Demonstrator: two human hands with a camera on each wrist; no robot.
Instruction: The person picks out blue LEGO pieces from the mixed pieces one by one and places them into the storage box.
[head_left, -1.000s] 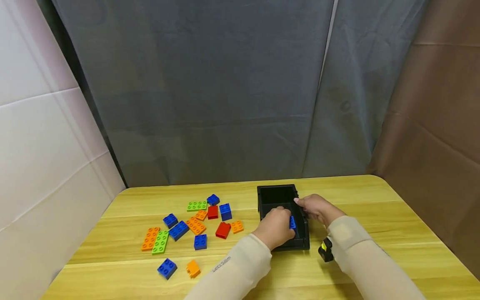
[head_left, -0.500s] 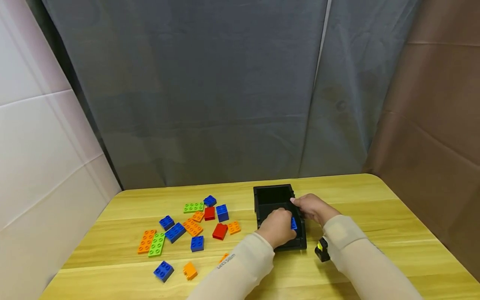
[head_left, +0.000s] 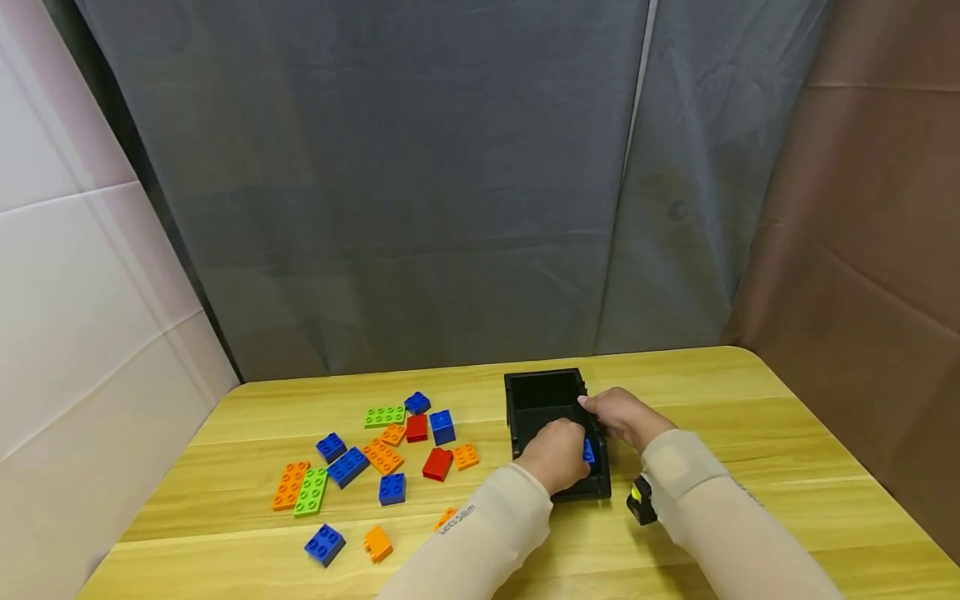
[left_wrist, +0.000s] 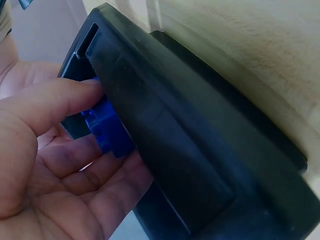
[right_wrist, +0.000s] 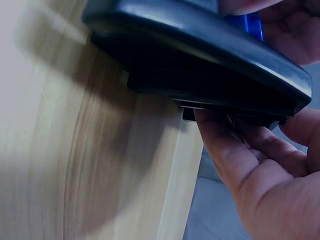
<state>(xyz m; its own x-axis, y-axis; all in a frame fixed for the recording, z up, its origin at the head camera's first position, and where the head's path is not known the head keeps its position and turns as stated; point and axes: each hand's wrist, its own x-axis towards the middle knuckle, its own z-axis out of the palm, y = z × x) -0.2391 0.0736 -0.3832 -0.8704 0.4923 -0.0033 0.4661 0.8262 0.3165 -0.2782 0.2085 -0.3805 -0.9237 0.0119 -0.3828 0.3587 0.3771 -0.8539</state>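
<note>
Both sleeves are pale beige and smooth-looking. The left sleeve (head_left: 487, 537) creases softly and bulges toward its cuff, with dark lettering (head_left: 457, 518) that seems to read "Lets Slim" at its ten o'clock edge. The right sleeve (head_left: 723, 504) has a banded cuff, faint small print at one o'clock, and a boxy black device (head_left: 642, 500) with a yellow patch at the cuff's eight o'clock. Each grip is bare.
</note>
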